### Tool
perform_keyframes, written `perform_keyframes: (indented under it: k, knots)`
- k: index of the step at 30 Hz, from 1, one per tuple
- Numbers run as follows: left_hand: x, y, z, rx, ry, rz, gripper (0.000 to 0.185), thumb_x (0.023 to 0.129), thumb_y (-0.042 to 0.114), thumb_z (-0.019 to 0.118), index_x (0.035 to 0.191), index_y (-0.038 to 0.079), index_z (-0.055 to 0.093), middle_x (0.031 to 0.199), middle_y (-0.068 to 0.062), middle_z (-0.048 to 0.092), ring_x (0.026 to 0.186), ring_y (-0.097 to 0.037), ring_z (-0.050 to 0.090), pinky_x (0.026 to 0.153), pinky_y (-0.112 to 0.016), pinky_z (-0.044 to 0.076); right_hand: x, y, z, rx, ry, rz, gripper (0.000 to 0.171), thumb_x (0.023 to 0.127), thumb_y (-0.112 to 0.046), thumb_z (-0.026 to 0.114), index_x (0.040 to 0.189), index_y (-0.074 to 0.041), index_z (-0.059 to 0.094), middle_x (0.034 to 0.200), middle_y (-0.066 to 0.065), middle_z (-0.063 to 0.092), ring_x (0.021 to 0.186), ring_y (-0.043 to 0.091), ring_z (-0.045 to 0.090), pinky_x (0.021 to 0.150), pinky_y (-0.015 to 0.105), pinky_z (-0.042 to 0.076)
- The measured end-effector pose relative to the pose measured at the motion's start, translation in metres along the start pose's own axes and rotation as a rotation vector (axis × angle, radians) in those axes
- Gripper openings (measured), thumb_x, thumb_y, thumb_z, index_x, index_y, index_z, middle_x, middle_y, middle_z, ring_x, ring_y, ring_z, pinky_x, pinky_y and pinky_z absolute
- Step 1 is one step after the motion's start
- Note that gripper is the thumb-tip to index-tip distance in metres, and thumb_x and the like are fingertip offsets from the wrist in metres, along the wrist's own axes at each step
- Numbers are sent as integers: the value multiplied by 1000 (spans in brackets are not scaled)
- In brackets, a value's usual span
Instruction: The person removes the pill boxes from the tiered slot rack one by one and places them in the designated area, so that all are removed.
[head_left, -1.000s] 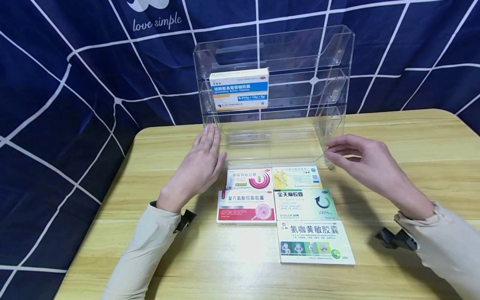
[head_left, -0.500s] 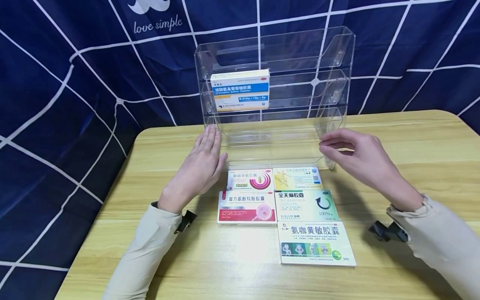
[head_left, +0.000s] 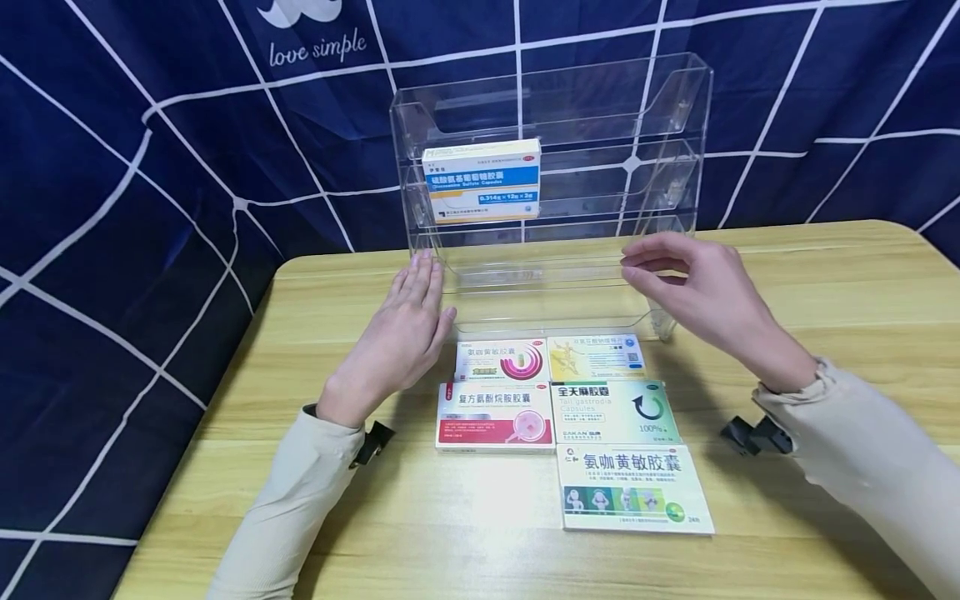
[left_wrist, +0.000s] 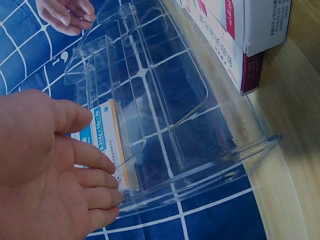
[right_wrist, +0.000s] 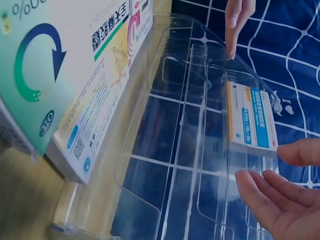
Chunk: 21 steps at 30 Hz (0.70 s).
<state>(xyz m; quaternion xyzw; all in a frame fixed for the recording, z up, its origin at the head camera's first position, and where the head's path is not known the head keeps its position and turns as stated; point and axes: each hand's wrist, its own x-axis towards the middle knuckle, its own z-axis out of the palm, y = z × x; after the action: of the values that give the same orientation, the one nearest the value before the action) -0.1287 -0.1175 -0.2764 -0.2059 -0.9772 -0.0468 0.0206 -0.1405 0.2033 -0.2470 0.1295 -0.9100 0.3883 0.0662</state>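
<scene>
A clear acrylic three-tier rack (head_left: 697, 108) stands at the back of the wooden table (head_left: 825, 283). One blue and white medicine box (head_left: 482, 180) stands on its middle tier. My left hand (head_left: 408, 317) lies flat with straight fingers along the rack's left bottom edge (left_wrist: 210, 175); in the right wrist view its fingertips (right_wrist: 235, 25) touch the rim. My right hand (head_left: 678, 279) hovers at the rack's right front, fingers loosely bent, holding nothing. The right wrist view shows its fingers (right_wrist: 272, 195) just off the clear wall.
Several flat medicine boxes lie in front of the rack: a pink-ringed one (head_left: 500, 361), a yellow one (head_left: 596, 357), a red and white one (head_left: 495, 416), a green one (head_left: 613, 410) and a larger white one (head_left: 633, 487). A blue checked cloth (head_left: 150, 167) hangs behind.
My right hand has moved up and to the left, from the rack's bottom right corner towards its right front. The left hand and the boxes stay where they were.
</scene>
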Motion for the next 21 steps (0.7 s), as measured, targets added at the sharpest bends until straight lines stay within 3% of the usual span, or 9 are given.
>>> perform_keyframes:
  k: [10, 18, 21]
  knots:
    - [-1, 1, 0, -5, 10, 7, 62, 105, 32, 28, 149, -9, 14, 158, -25, 4, 148, -34, 1, 121, -43, 5, 12, -11, 8, 39, 11, -27, 29, 93, -25, 64, 115, -8, 66, 110, 10, 68, 88, -9, 57, 77, 4, 46]
    - [-1, 0, 1, -4, 22, 9, 61, 105, 31, 28, 149, -10, 16, 158, -26, 6, 148, -35, 3, 121, -44, 6, 21, -19, 12, 38, 31, -43, 28, 94, -23, 63, 115, -6, 66, 113, 11, 68, 103, 18, 64, 86, 21, 53]
    - [-1, 0, 1, -7, 24, 7, 61, 105, 30, 29, 149, -10, 16, 158, -25, 6, 148, -34, 3, 121, -44, 6, 25, -23, 13, 40, 39, -48, 28, 94, -22, 62, 116, -5, 65, 113, 11, 68, 104, 21, 64, 87, 23, 54]
